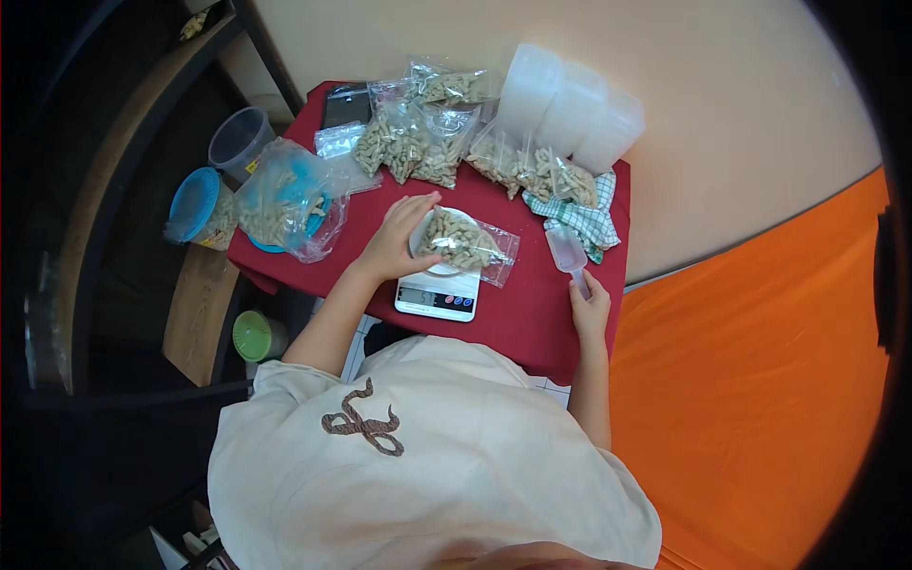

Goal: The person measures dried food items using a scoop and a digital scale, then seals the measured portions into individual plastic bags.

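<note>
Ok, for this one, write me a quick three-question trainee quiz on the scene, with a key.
1. True or false: the right hand holds the scoop.
2. What lies on top of the scale? A) checked cloth B) filled clear bag C) blue-lidded tub
3. Which hand is nearest the scale?

Key:
1. True, by its handle.
2. B
3. The left hand.

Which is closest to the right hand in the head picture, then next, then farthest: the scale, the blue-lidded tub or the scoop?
1. Scoop: in the right hand.
2. Scale: left of that hand.
3. Blue-lidded tub: far left.
</note>
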`<act>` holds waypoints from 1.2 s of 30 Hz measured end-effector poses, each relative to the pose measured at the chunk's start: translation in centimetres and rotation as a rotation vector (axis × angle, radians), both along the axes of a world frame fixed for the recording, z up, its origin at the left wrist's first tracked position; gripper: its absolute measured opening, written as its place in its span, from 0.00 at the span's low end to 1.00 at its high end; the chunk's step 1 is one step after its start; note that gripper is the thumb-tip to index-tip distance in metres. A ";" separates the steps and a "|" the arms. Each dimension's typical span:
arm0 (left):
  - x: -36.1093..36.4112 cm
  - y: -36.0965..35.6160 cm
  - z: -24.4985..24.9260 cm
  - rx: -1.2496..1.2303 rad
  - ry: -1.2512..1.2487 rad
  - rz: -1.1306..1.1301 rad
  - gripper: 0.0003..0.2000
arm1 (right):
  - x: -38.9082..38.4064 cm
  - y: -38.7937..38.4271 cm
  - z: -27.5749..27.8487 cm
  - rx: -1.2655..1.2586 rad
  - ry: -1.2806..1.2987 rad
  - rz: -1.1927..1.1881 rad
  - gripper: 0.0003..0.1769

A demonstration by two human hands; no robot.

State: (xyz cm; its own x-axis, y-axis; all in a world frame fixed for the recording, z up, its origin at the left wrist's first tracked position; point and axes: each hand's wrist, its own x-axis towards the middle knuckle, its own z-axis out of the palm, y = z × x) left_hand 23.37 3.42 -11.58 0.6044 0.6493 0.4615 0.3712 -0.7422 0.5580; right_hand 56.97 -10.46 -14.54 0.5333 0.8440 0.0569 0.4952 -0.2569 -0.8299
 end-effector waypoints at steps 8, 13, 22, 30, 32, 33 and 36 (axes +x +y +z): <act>-2.0 -1.3 -5.0 -0.229 -0.390 0.248 0.32 | -2.1 0.5 -0.1 0.107 -0.130 0.058 0.18; -2.1 -1.2 -5.2 -0.278 -0.433 0.277 0.30 | -0.5 0.0 1.4 0.128 -0.145 0.126 0.17; -1.2 -0.1 -3.3 -0.218 -0.454 0.227 0.32 | 0.6 -2.1 9.0 -0.024 -0.142 0.456 0.17; 5.7 -0.1 3.6 0.205 0.486 -0.159 0.49 | -2.8 -0.9 11.0 -0.067 -0.471 0.571 0.19; 6.8 0.0 3.5 0.189 0.563 -0.155 0.50 | -3.6 -0.7 11.4 -0.065 -0.545 0.569 0.19; 7.3 0.2 3.8 0.164 0.643 -0.161 0.52 | -4.0 -0.6 11.7 -0.073 -0.611 0.558 0.19; 7.8 0.6 3.7 0.115 0.700 -0.179 0.49 | -4.7 -0.4 11.8 -0.087 -0.707 0.545 0.17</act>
State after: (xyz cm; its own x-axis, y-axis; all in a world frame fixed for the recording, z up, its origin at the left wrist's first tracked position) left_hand 31.14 4.04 -7.92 0.8750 0.4840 -0.0128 0.4803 -0.8643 0.1493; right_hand 52.24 -10.84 -2.72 -0.0781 0.9865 0.1441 0.9550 0.1155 -0.2731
